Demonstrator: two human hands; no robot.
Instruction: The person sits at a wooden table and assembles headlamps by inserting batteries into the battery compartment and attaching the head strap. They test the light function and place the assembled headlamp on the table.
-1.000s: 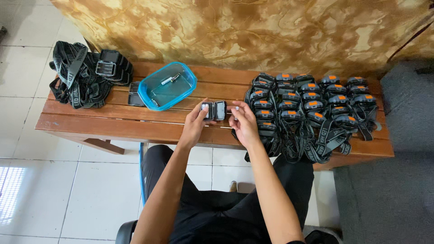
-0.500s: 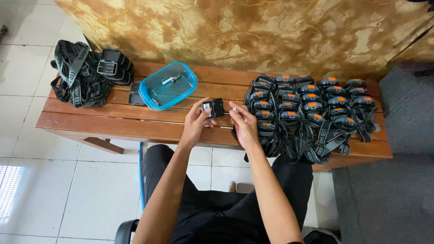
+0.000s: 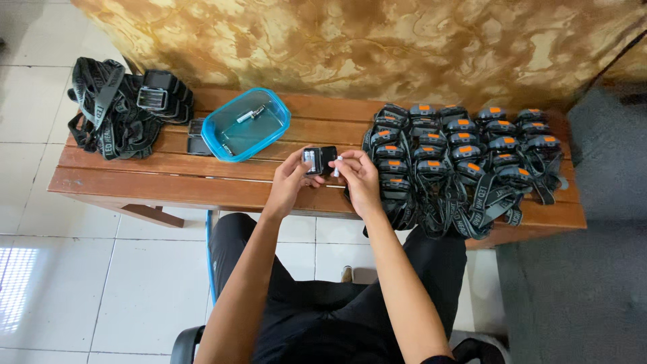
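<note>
My left hand (image 3: 291, 180) holds a small black headlamp body (image 3: 319, 160) with its back cover swung open, just above the wooden bench (image 3: 168, 180). My right hand (image 3: 359, 176) is right beside it, pinching a small white battery (image 3: 337, 164) at the lamp's open side. Both hands are over the bench's middle front. A blue plastic tub (image 3: 247, 124) with a few small batteries in it stands just behind and to the left of my hands.
Several black headlamps with orange buttons and grey straps (image 3: 458, 162) lie in rows on the bench's right half. A heap of strapped headlamps (image 3: 125, 108) lies at the left end. A dark lid (image 3: 196, 137) lies beside the tub. Tiled floor is to the left, a grey mat to the right.
My hands have stayed over the bench's middle. The headlamp has turned a little in my left hand, and my right fingers with the battery have come up against it.
</note>
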